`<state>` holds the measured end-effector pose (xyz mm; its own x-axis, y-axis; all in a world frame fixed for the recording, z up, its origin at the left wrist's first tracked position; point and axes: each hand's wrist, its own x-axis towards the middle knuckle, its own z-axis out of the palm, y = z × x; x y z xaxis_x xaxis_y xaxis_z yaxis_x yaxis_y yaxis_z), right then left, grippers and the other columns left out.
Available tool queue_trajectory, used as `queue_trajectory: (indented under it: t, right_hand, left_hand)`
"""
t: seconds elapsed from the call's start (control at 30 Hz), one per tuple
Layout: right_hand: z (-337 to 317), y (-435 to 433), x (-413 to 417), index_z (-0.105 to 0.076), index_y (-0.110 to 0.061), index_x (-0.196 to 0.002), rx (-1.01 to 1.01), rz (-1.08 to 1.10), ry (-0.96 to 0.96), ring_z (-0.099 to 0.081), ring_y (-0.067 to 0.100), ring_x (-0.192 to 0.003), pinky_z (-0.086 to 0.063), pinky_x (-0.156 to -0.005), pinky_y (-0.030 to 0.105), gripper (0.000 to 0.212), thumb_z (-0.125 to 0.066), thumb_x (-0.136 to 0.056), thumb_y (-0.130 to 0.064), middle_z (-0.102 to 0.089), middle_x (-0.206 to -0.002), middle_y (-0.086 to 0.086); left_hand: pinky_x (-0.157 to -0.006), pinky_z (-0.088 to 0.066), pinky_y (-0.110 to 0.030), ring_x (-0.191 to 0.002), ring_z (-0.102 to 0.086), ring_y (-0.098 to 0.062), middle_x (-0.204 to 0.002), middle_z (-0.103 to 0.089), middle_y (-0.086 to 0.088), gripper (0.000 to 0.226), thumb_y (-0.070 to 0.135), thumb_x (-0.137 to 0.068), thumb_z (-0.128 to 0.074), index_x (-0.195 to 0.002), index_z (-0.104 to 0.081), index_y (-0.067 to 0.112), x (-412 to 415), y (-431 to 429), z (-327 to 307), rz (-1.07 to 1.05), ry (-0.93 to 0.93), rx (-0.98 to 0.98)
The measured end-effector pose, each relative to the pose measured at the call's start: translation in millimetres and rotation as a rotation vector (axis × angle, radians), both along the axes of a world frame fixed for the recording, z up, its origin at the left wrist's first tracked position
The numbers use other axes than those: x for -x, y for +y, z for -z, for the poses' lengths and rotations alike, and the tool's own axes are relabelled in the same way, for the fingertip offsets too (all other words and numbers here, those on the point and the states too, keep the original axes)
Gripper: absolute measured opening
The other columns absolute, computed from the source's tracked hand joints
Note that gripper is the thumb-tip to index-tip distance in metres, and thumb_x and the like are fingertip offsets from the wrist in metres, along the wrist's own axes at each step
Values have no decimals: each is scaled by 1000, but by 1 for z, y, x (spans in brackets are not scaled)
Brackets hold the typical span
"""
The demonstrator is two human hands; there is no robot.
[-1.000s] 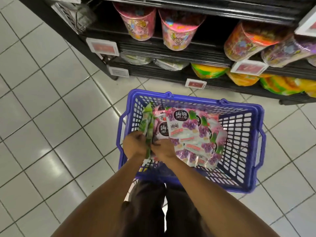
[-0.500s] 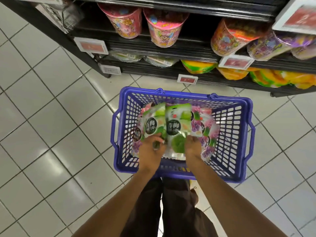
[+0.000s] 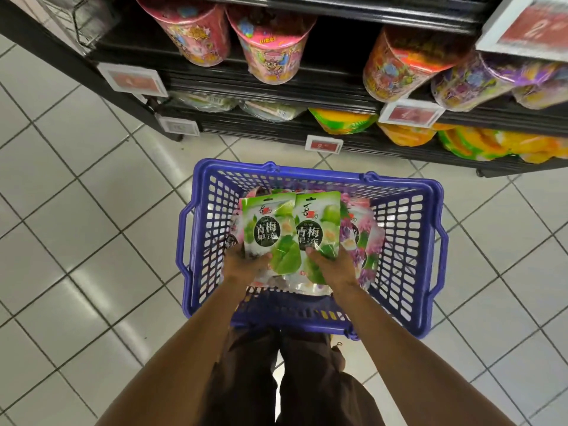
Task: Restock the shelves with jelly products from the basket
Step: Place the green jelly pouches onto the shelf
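Pinching two glossy green plastic jelly pouches (image 3: 270, 232) low, over the blue plastic lattice basket (image 3: 399, 192), left grip (image 3: 246, 267) and right grip (image 3: 333, 269) hold one apiece; slick film may slip, pouches flopping forward.

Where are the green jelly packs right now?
The green jelly packs are mid-frame in the head view, over the blue basket, one in the left hand, one in the right hand, purple packs to their right.
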<state>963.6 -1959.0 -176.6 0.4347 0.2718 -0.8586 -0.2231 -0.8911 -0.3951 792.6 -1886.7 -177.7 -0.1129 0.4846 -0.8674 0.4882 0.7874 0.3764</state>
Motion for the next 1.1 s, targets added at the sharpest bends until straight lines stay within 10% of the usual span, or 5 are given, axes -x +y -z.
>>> queue_trajectory:
  t: [0.3,0.47,0.63,0.8,1.1]
  right_hand:
    - [-29,-19,-14,-64,-19,-78,-134,48,68,-65,10,-71,-50,-54,13,17,-79,-81,-13,-69,-74,-11]
    - [-105,-30,-26,-66,-11,-112,-250,116,164,-71,28,-95,-59,-82,39,32,-76,-82,-12,-75,-102,8]
    - [-236,-17,-48,-61,-10,-123,-443,165,177,-72,24,-96,-60,-76,37,47,-74,-78,-15,-75,-105,4]
    - [-392,9,-59,-68,-14,-108,-657,234,142,-70,25,-90,-56,-81,42,38,-72,-71,-22,-76,-96,5]
    - [-670,58,-52,-68,-16,-112,-1102,224,19,-74,18,-87,-59,-62,29,38,-67,-75,-24,-76,-100,3]
  left_hand:
    - [-98,-50,-52,-101,-69,-30,-103,-74,-9,51,-6,-64,-79,-110,-67,12,7,8,-43,-263,-418,320]
    - [-86,-57,-40,-95,-72,-27,-100,-76,-12,45,-10,-72,-75,-112,-65,8,9,9,-123,-182,-482,272]
    - [-103,-46,-54,-115,-61,-41,-123,-65,-25,69,-14,-64,-79,-127,-57,6,4,24,-259,-37,-598,89]
    - [-66,-60,-31,-79,-73,-20,-95,-76,-9,72,-7,-57,-77,-124,-54,5,4,56,-409,78,-672,-116]
    - [-60,-58,-24,-77,-74,-12,-90,-78,1,75,9,-53,-94,-118,-58,13,-2,114,-687,208,-917,-529]
